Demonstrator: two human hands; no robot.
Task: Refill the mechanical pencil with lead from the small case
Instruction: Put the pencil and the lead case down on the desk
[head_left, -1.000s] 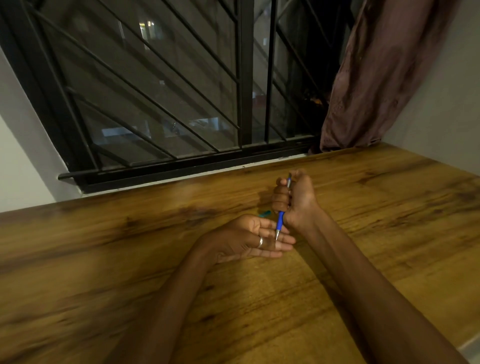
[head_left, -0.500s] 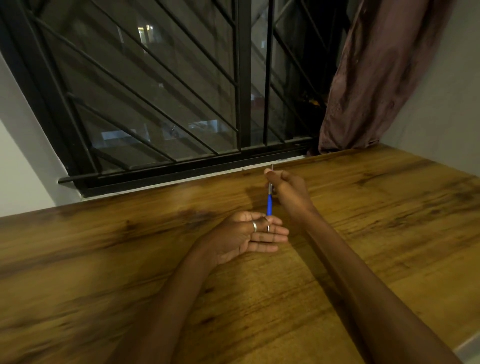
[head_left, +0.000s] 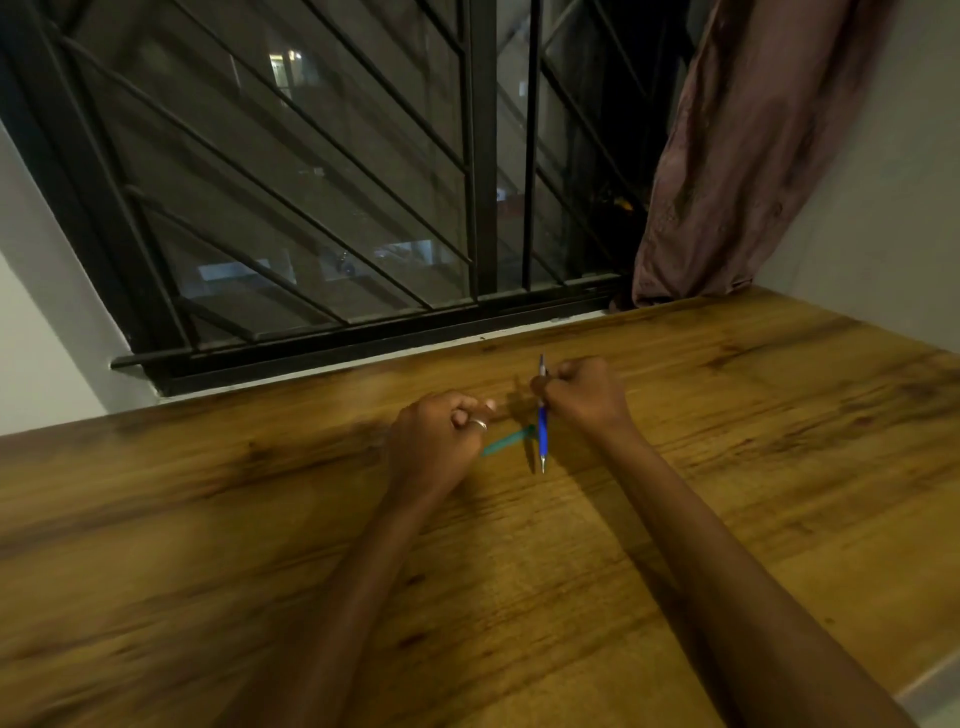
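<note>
Head view: the right hand (head_left: 584, 397) is curled into a fist around the upper part of the blue mechanical pencil (head_left: 542, 434), which stands nearly upright. Its metal tip points down below the fingers (head_left: 543, 387) and sits just above or on the desk (head_left: 519, 571); whether it touches cannot be told. The silver top end pokes out above the fingers. The left hand (head_left: 441, 441) is loosely closed beside it, apart from the pencil, with a ring (head_left: 480, 424) showing on one finger. Whether it holds anything cannot be told. A teal strip, probably the small case (head_left: 506, 441), lies on the desk between the two hands, running out from under the left fingers toward the pencil's lower end.

The pencil looks light and stiff, with a smooth plastic barrel that could slip or twist in a loose grip; a hold around the barrel near the top, as now, leaves the end cap free to pull. The leads themselves should be hair-thin and brittle, so they want a gentle pinch near the middle and a straight feed. The case should be light and easily skidded by a nudge.

Hidden or unclear: no lead is visible anywhere; the case is blurred and partly covered by the left hand, so whether it is open is unknown. Whether the pencil's cap is on cannot be made out.
</note>
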